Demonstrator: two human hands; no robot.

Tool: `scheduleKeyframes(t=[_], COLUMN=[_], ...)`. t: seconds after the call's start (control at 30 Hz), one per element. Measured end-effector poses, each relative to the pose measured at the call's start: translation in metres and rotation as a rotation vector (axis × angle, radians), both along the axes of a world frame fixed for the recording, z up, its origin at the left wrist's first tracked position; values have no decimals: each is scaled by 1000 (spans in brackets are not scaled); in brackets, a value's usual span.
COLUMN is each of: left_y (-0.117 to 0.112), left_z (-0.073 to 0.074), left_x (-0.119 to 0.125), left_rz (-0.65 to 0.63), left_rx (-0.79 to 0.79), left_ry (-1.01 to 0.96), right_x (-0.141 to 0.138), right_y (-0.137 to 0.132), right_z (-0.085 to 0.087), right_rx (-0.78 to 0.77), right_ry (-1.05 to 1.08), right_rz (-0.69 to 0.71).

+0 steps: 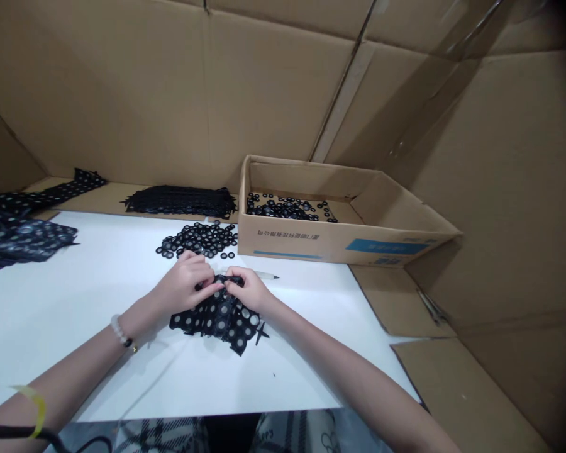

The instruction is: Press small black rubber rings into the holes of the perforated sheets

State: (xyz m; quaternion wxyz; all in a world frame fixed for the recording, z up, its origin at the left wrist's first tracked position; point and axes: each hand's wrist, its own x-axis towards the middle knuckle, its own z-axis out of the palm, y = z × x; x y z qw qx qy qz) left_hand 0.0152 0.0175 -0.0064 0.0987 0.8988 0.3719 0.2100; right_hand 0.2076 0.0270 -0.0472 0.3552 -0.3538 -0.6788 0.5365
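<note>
Cardboard box's [302,242] got a bunch of little black rings [283,209] piled toward its left end. The black sheet [222,313] is all pale round spots, kinda ragged on the near edge, over the white table [99,270], left hand [191,280] and right hand [248,289] both pinching its far edge.

Smooth white desk [99,270], slightly glossy. Matt cardboard in the box [302,243] at the far edge and in the walls [104,94]; glossy tape [476,26] on these. Black, plastic-looking rings [198,239] near the far edge; same look in the dotted sheet [222,314], glossier in the pile [28,242] by the left edge. Matt cloth trousers [155,435] past the near edge.
</note>
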Motion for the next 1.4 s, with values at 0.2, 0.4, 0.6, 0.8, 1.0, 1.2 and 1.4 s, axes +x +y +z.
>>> scheduleKeyframes(t=[0.2,0.4,0.6,0.8,1.0,1.2,1.4], left_y=[-4,-8,-3,34,51,47,20], left_z=[2,12,0,-5,-17,-24,7], left_x=[8,6,4,-30,-67,-60,-25], left_rz=[36,-47,93,540,739,752,221], left_rx=[-246,-374,-445,-258,1,85,-192], left_ry=[-7,-74,-342,-835,-320,-15,-133], right_x=[1,4,2,1,0,0,-1], right_y=[-6,-11,-12,-7,-3,-3,-1], right_z=[5,12,13,6,4,5,4], right_rx=[143,166,12,-79,-111,-135,-107], right_ry=[21,47,205,260,239,252,244], right_rz=[90,186,141,40,15,30,32])
